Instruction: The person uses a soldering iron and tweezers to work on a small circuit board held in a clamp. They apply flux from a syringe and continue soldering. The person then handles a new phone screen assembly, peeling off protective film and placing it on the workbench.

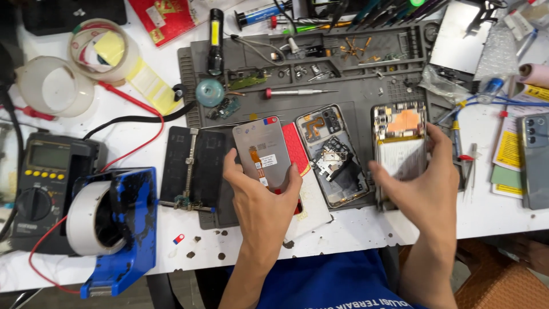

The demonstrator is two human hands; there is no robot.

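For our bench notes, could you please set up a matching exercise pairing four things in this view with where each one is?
Things:
1. grey display panel
2. opened phone body
3. tape dispenser
4. multimeter

Places:
A. at the far left edge of the table, with a red lead
B. held up by the left hand
C. at the front left, blue, with a large white roll
D. on the grey mat, gripped by the right hand

Pairs: 1-B, 2-D, 3-C, 4-A
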